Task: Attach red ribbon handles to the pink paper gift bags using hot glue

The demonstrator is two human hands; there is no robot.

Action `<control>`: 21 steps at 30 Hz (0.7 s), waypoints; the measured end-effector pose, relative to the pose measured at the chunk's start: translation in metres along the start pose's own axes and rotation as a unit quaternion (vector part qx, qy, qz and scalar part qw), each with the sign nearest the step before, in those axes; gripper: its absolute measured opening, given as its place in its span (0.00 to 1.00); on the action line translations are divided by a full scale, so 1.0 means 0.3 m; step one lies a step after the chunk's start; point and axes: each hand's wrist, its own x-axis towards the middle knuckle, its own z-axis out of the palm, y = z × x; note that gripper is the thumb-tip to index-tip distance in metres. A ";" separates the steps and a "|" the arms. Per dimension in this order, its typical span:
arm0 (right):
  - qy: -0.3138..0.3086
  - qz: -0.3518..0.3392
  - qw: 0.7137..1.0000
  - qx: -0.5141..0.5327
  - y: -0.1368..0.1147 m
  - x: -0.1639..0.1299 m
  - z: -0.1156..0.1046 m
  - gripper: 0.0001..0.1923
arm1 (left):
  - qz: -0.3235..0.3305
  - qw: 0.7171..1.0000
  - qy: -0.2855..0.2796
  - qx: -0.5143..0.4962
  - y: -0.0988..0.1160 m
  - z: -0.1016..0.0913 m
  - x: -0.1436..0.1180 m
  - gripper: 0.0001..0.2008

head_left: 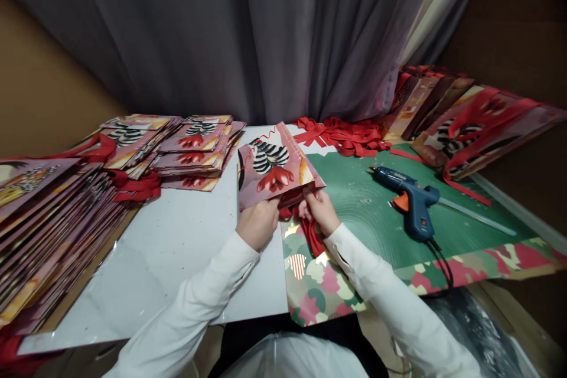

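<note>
Holding printed bag (272,164), 2 hands (258,223), ribbon (313,240) at mouth (293,195)

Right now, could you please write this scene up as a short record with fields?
Left hand: at the printed bag's near edge, fingertips hidden
Right hand: pinching the bag's near right edge
Below right hand: red ribbon
Right: glue gun lying on green mat
Left: stacked printed bags
Beyond: red ribbon pile, gray curtain
</note>
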 end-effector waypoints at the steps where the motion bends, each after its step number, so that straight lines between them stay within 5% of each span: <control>1: 0.009 0.002 1.000 0.000 -0.001 0.000 -0.002 0.24 | 0.014 1.000 0.002 -0.013 -0.002 -0.001 0.001 0.15; 5: 0.029 0.007 1.000 -0.003 -0.001 0.002 -0.009 0.25 | 0.083 0.987 0.034 -0.137 0.003 -0.005 0.002 0.16; 9: 0.027 0.012 0.999 -0.019 -0.001 0.005 -0.018 0.30 | 0.110 0.937 0.112 -0.313 0.013 -0.010 0.001 0.11; 13: 0.028 0.013 0.999 -0.027 -0.006 0.006 -0.023 0.30 | 0.133 0.930 0.113 -0.323 -0.004 -0.010 0.011 0.02; 16: 0.031 0.012 0.999 -0.036 -0.012 0.005 -0.029 0.30 | 0.170 0.938 0.107 -0.282 -0.019 -0.012 0.016 0.08; 19: 0.035 0.007 0.998 -0.053 -0.011 0.007 -0.038 0.29 | 0.129 0.987 0.063 -0.072 -0.015 -0.015 0.015 0.14; 21: 0.044 0.004 0.997 -0.067 -0.002 0.012 -0.044 0.27 | 0.081 0.995 0.021 0.063 -0.005 -0.013 0.012 0.15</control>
